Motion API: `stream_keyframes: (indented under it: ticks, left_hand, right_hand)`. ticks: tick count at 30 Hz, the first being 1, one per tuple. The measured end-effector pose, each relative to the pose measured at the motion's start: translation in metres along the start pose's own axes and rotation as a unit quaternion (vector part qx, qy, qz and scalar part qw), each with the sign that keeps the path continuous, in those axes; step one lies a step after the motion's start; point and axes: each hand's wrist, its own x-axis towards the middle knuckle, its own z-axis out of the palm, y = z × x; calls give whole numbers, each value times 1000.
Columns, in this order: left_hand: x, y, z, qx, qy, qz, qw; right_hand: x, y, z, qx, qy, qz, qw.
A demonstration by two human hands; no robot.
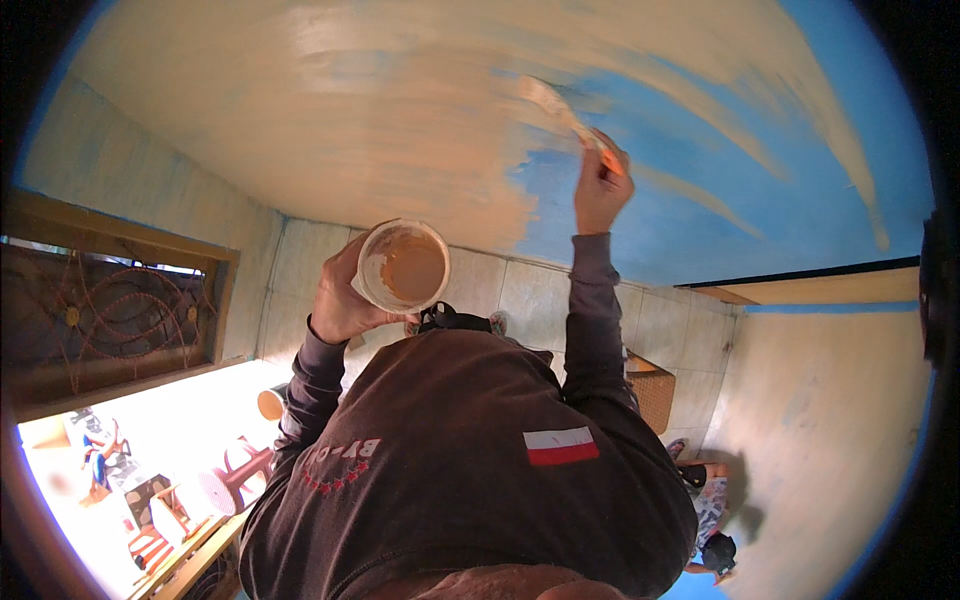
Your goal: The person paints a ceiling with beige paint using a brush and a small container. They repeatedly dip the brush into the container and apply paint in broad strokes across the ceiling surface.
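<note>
My left hand (340,300) grips a round white tub (371,268) from its left side, in front of my chest. Tan paint (415,272) fills part of the tub, and smears coat its inner wall. Up and to the right, my right hand (603,195) is closed on the orange handle of a paintbrush (548,102). The bristles are loaded with tan paint and lie against the wall, near where tan paint (330,130) meets blue (720,215). Several tan streaks sweep across the blue to the right of the brush.
A barred window (120,315) is at the left, above a bright area with a pink stool (235,480) and a small bucket (271,404). A woven brown box (652,392) stands on the tiled floor (530,295). Another person (714,500) is at the lower right.
</note>
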Motion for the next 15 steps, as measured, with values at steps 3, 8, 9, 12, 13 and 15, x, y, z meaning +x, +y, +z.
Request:
stream_keyframes:
  ticks: [3, 8, 9, 12, 13, 15]
  left_hand:
    - [2, 2, -2, 38, -10, 20, 999]
    - [1, -3, -2, 21, -25, 16, 999]
    - [1, -5, -2, 21, -31, 10, 999]
    - [0, -5, 1, 55, -25, 2, 998]
    - [-2, -7, 2, 58, -18, 4, 998]
    - [-6, -13, 5, 65, -6, 9, 998]
  right_hand:
    - [7, 8, -44, -22, 35, -1, 999]
    - [9, 6, -109, -24, 84, 25, 996]
    - [7, 2, -119, -14, 89, 33, 995]
    - [-10, -27, -137, 20, 82, 119, 989]
    - [-14, -42, -134, 33, 77, 157, 984]
    - [-20, -58, -126, 98, 55, 182, 977]
